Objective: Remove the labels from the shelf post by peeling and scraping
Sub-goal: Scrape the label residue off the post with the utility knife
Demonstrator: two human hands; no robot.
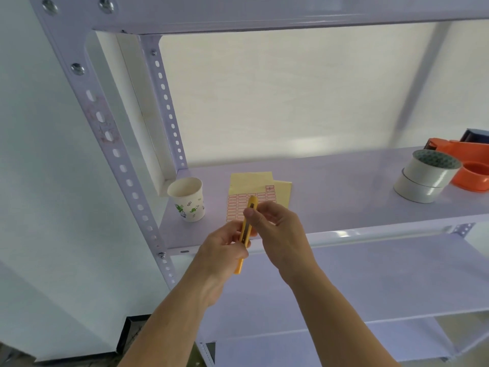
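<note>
The pale lilac perforated shelf post (pixel 124 169) runs diagonally down the left side. A stretch of it carries torn reddish label remnants (pixel 104 123) around the slots. In front of the middle shelf, both hands hold a slim yellow utility knife (pixel 246 229) roughly upright. My left hand (pixel 225 247) grips its lower body. My right hand (pixel 272 223) pinches the upper part, thumb near the slider. I cannot see whether a blade sticks out. Both hands are well to the right of the post and apart from it.
On the middle shelf (pixel 344 197) stand a paper cup (pixel 188 198) with green print, yellow sheets of red-bordered labels (pixel 254 192), two stacked white tape rolls (pixel 426 180) and an orange tape dispenser (pixel 468 165) at the far right. A lower shelf (pixel 370 282) lies beneath.
</note>
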